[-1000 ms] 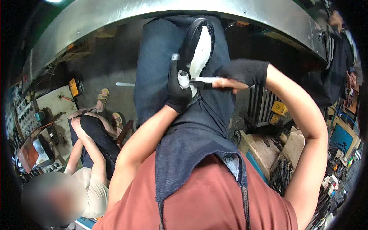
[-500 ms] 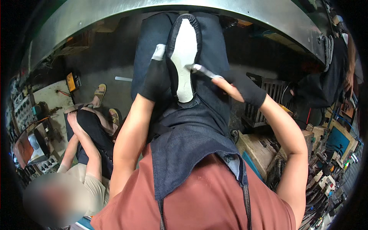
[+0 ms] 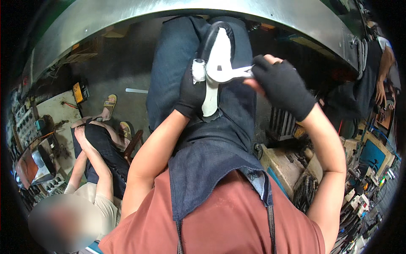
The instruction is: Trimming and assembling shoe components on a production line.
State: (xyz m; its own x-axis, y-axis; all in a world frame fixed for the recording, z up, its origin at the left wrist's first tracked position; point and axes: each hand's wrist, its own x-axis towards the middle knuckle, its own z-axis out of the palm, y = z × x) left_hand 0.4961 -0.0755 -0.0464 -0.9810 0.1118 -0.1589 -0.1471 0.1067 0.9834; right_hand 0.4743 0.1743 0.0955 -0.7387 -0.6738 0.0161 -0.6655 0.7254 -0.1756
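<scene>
Got a black shoe lying sole-up across the dark-clad thighs, toe pointing at the metal bench, heel toward the denim apron; showing a white sole board bordered by a black upper; can't see inside, but likely filled by a solid form, judging by the held shape.

Expect moderate weight if so, light if hollow; reads stiff along the sole board, softer and maybe slick at the glossy black edge; not brittle, but probably easy to scuff or nick with metal.

Holding the shoe's left side at the waist with the black-gloved left hand, curled in, laying a white-taped digit along the edge; can't see the other fingers, so can't tell how far wrapped; clenching a pale metal hand tool by the handle in the black-gloved right hand, tool head over mid-sole; can't tell contact or exact type, too blurred.

Best gripped at the narrow waist, palm beneath the upper, braced on the thighs against rocking; avoid gripping by the rounded toe alone, likely to slip; keep fingertips clear of the tool head.
</scene>
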